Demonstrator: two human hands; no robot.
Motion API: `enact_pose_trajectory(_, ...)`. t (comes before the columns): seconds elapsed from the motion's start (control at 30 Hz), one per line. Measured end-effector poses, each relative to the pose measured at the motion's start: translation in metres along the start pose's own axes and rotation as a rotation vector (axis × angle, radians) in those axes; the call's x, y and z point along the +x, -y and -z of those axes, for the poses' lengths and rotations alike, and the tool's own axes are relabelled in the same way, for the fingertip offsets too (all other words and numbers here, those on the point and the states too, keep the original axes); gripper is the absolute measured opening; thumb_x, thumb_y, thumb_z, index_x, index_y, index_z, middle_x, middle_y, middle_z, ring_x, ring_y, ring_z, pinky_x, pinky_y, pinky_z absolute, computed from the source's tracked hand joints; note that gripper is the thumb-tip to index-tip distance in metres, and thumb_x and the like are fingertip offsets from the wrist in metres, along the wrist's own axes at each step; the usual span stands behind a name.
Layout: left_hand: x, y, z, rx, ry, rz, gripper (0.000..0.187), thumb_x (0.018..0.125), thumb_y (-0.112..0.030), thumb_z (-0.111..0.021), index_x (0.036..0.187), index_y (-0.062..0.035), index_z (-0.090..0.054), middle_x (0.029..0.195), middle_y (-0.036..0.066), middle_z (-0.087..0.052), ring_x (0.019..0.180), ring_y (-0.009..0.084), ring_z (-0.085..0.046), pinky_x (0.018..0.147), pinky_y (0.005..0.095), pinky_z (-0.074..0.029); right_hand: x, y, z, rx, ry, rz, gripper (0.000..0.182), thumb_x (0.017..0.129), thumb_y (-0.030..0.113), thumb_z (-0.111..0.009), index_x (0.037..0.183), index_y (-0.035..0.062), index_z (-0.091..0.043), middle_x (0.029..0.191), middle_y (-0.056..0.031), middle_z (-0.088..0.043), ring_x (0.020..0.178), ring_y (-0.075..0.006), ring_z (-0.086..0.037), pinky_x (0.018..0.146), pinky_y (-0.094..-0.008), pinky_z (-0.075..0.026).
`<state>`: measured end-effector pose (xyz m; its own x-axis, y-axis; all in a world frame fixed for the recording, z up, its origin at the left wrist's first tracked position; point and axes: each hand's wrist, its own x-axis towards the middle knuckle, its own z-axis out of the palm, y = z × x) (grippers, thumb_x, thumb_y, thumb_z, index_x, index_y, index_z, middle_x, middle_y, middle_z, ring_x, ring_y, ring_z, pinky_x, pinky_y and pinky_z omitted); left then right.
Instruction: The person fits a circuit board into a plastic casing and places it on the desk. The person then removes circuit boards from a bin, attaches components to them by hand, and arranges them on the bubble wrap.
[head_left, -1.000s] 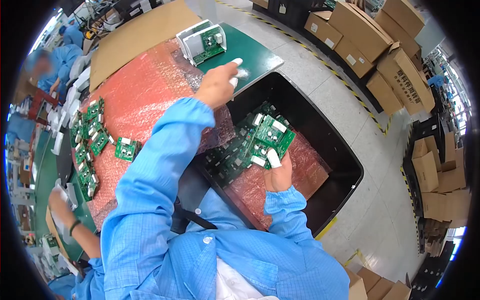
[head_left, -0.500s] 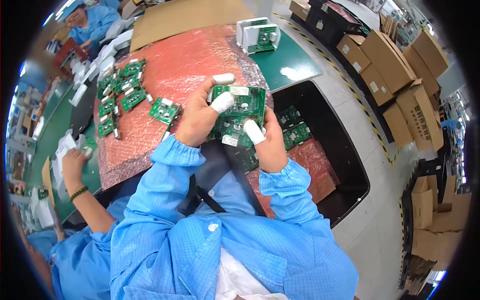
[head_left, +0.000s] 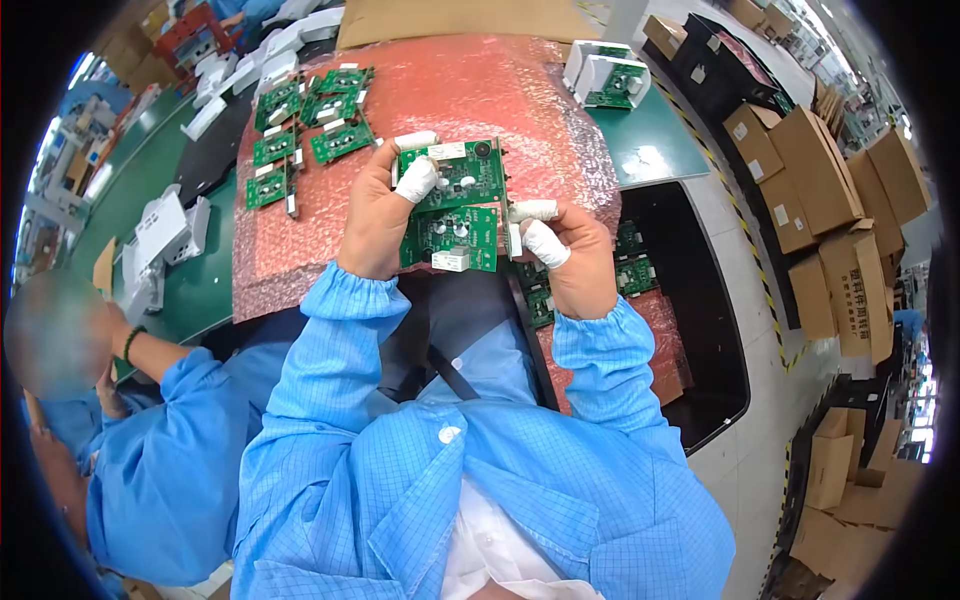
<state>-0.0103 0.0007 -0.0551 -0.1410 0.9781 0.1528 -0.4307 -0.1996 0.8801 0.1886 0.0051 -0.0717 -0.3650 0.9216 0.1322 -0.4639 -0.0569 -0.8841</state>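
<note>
Two green circuit boards (head_left: pixel 462 190), one partly overlapping the other, are held up in front of me over the near edge of the bubble wrap. My left hand (head_left: pixel 378 215) grips them at their left side, its thumb and forefinger in white finger cots. At the right edge my right hand (head_left: pixel 580 258) pinches a narrow white part on the boards between a cotted thumb and forefinger. Farther left, several more circuit boards (head_left: pixel 338 142) lie on the pink bubble wrap (head_left: pixel 450 85).
A black bin (head_left: pixel 715 350) at my right holds circuit boards and bubble wrap. White holders with boards (head_left: pixel 607 78) stand on the green table (head_left: pixel 655 135). A co-worker's sleeve (head_left: pixel 170 450) is close on my left. Cardboard boxes (head_left: pixel 800 165) stack at the right.
My right thumb has moved off the lower board's face to the right edge. The view has shifted, and the co-worker's arm has drawn back from the white parts.
</note>
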Motion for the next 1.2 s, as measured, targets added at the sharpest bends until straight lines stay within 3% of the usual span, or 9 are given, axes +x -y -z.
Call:
enact_pose_trajectory(0.2,-0.011,0.008,0.023,0.054,-0.072,-0.022,0.026,0.086,-0.002,-0.055,0.112,-0.0022,-0.053,0.097,0.006,-0.062,0.082,0.0094,-0.059,0.072,0.0231,-0.050,-0.001,-0.018,-0.010,-0.212,0.025,0.048,0.020,0.084,0.002,-0.058,0.102,-0.0050,-0.061,0.089,-0.0090,-0.065,0.078,-0.0127,-0.061,0.071,-0.0249,-0.050)
enact_pose_trajectory(0.53,-0.037,-0.014,0.061,0.122,-0.223,0.011,0.027,0.087,-0.003,-0.055,0.114,-0.0013,-0.051,0.098,0.005,-0.062,0.085,0.0099,-0.059,0.074,0.0245,-0.051,0.006,-0.045,-0.045,-0.072,0.101,-0.062,0.019,0.084,-0.002,-0.055,0.102,-0.0061,-0.060,0.090,-0.0095,-0.065,0.081,-0.0133,-0.062,0.072,-0.0248,-0.050)
enact_pose_trajectory(0.8,-0.060,-0.032,0.101,0.112,-0.339,-0.061,0.029,0.087,-0.005,-0.056,0.115,-0.0020,-0.051,0.101,0.006,-0.061,0.087,0.0110,-0.059,0.073,0.0246,-0.051,0.017,-0.067,-0.063,-0.249,0.107,-0.044,0.020,0.080,-0.003,-0.058,0.100,-0.0010,-0.061,0.087,-0.0044,-0.064,0.079,-0.0083,-0.060,0.070,-0.0215,-0.049)
enact_pose_trajectory(0.93,-0.073,-0.066,0.150,0.381,-0.508,-0.072,0.030,0.090,-0.009,-0.052,0.118,-0.0018,-0.048,0.104,0.009,-0.060,0.088,0.0145,-0.061,0.073,0.0284,-0.053,0.025,-0.072,-0.055,-0.145,0.138,-0.073,0.019,0.082,-0.002,-0.058,0.101,-0.0009,-0.059,0.092,-0.0035,-0.062,0.081,-0.0076,-0.058,0.069,-0.0208,-0.048)
enact_pose_trajectory(1.0,-0.074,-0.075,0.157,0.453,-0.611,-0.042,0.031,0.089,-0.005,-0.051,0.120,-0.0011,-0.048,0.101,0.008,-0.060,0.087,0.0123,-0.060,0.072,0.0256,-0.052,0.024,-0.071,-0.048,-0.149,0.178,-0.134,0.019,0.083,-0.002,-0.057,0.102,-0.0012,-0.059,0.093,-0.0038,-0.062,0.080,-0.0075,-0.057,0.068,-0.0208,-0.048)
enact_pose_trajectory(1.13,-0.054,-0.078,0.192,0.681,-0.605,0.078,0.038,0.085,-0.008,-0.059,0.120,0.0010,-0.050,0.105,0.010,-0.060,0.093,0.0136,-0.057,0.081,0.0253,-0.045,0.015,-0.072,-0.035,-0.191,0.173,-0.188,0.021,0.084,0.002,-0.058,0.104,-0.0019,-0.058,0.092,-0.0035,-0.062,0.078,-0.0074,-0.057,0.066,-0.0213,-0.049)
enact_pose_trajectory(1.2,-0.043,-0.072,0.210,0.860,-0.576,0.030,0.044,0.083,-0.014,-0.063,0.121,0.0020,-0.049,0.111,0.014,-0.058,0.102,0.0173,-0.054,0.088,0.0285,-0.042,0.010,-0.071,-0.029,-0.192,0.150,-0.185,0.021,0.084,0.003,-0.058,0.105,-0.0019,-0.058,0.092,-0.0037,-0.062,0.076,-0.0077,-0.057,0.065,-0.0215,-0.049)
